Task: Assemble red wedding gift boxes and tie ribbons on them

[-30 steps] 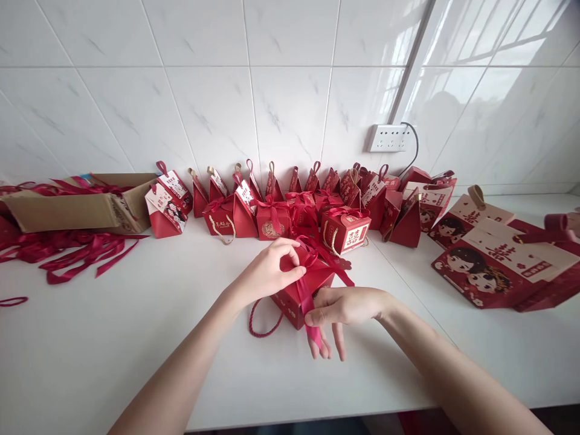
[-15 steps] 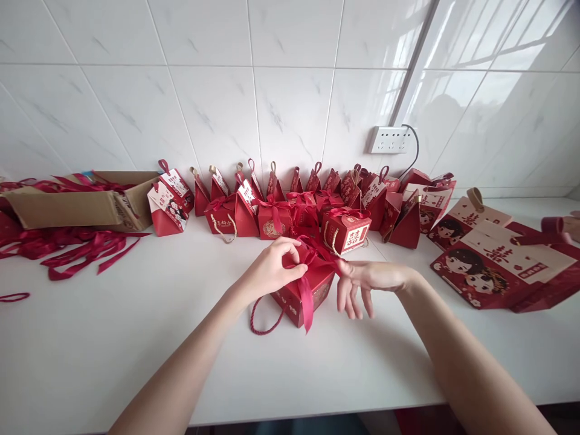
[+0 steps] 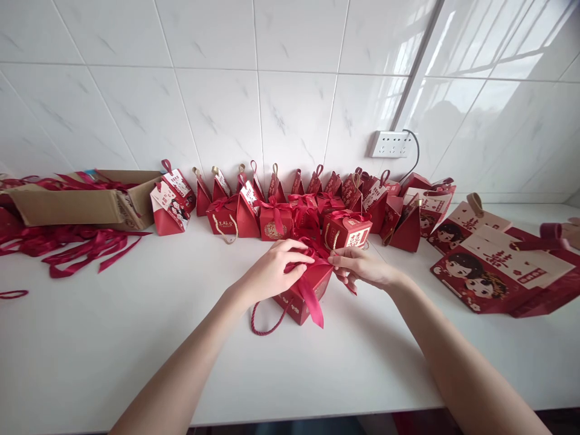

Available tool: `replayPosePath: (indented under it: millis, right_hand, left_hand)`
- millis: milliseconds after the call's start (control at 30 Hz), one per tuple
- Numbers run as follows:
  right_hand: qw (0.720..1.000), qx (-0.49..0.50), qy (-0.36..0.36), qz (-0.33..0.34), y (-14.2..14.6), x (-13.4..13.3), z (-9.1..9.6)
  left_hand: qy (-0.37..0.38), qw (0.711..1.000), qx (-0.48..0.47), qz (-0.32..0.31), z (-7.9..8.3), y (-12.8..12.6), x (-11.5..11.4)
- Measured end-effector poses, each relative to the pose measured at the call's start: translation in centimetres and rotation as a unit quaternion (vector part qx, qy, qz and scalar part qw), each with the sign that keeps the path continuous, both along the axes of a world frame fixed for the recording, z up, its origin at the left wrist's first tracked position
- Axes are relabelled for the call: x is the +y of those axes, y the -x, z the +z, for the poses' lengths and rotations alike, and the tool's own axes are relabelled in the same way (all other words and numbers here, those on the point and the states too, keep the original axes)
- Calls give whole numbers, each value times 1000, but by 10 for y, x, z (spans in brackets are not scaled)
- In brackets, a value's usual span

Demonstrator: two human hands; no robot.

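A small red gift box (image 3: 302, 299) with a red cord handle (image 3: 261, 320) sits on the white counter (image 3: 113, 338) in front of me. A red ribbon (image 3: 312, 296) lies over its top, one tail hanging down the front. My left hand (image 3: 272, 272) rests on the box top, fingers closed on the ribbon. My right hand (image 3: 360, 266) is at the box's right top corner, thumb and fingers pinching the other part of the ribbon.
Several finished red gift boxes (image 3: 272, 220) stand in a row against the tiled wall. A cardboard box (image 3: 77, 205) and loose red ribbons (image 3: 77, 244) lie at the left. Flat red gift bags (image 3: 493, 266) lie at the right. A wall socket (image 3: 390, 144) hangs above.
My right hand rose from below the box's front to its right top corner and closed on the ribbon. The hanging tail swung free. My left hand stayed on top.
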State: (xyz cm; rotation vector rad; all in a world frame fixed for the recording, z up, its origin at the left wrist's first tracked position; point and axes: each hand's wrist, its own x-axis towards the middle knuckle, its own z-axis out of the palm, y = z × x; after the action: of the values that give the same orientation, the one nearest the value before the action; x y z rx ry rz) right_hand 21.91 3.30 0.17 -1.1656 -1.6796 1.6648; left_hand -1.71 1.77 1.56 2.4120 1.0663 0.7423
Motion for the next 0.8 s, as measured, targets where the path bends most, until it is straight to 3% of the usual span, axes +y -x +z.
replayPosePath:
  millis: [267, 667, 733, 800]
  right_hand:
    - [996, -6, 16, 85, -5, -5, 9]
    - [982, -77, -35, 168, -20, -4, 15]
    - [985, -80, -63, 136, -22, -3, 16]
    - [991, -53, -117, 39, -19, -2, 15]
  left_hand:
    - [6, 999, -14, 39, -1, -3, -1]
    - [17, 998, -36, 42, -1, -2, 2]
    - [28, 998, -58, 24, 0, -1, 2]
    - [58, 994, -97, -4, -1, -1, 2]
